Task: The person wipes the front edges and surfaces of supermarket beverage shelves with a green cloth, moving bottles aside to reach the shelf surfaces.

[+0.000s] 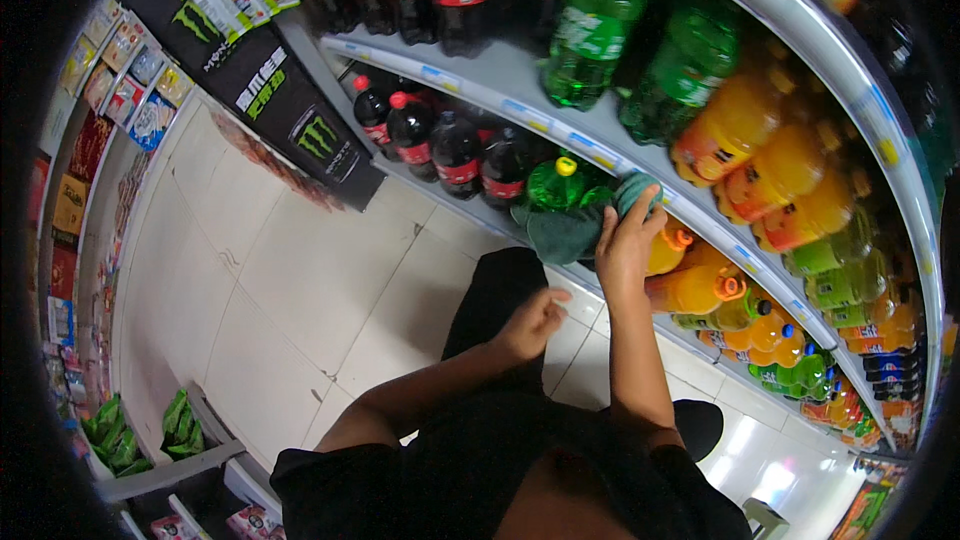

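Note:
My right hand [630, 240] grips a dark green cloth [567, 234] and presses part of it against the front edge of a shelf [590, 145]. The rest of the cloth hangs down to the left, partly in front of a green soda bottle with a yellow cap [556, 185]. Orange drink bottles [700, 287] lie close to my right wrist on the lower shelf. Over my knee, apart from the shelf, my left hand [535, 325] is loosely curled with a finger stretched out. Nothing shows in it.
Dark cola bottles [410, 135] fill the left of both shelves. Large green bottles [597, 30] and orange juice bottles [735, 130] stand above. A black display panel [270, 90] closes the shelf's left end. Pale floor tiles [290, 260] lie to my left, with packaged goods [125, 105] beyond.

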`<control>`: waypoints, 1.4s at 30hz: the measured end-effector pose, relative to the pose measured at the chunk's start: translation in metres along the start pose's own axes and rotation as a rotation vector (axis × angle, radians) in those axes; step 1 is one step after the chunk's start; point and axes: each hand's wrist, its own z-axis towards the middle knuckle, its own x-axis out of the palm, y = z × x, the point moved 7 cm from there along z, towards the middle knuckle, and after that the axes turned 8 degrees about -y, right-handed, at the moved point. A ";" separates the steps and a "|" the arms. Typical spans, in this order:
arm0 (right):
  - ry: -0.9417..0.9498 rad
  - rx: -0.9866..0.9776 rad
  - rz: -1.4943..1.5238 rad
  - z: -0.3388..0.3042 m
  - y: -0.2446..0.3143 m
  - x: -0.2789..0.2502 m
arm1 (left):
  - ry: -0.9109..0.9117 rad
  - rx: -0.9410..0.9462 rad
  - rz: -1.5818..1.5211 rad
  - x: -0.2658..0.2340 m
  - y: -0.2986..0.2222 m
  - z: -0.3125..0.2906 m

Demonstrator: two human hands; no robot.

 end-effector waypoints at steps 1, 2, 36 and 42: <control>0.019 -0.055 0.040 0.003 0.012 0.011 | -0.128 -0.103 -0.261 -0.024 0.013 0.004; 0.034 -0.130 0.156 0.007 0.021 0.019 | -0.240 -0.199 -0.380 -0.049 0.002 0.011; 0.807 0.968 1.050 -0.137 0.035 0.242 | -0.265 -0.288 -0.638 -0.285 0.105 0.042; 0.758 0.361 0.427 -0.180 0.020 0.278 | -0.254 -0.100 -0.753 -0.248 0.133 0.035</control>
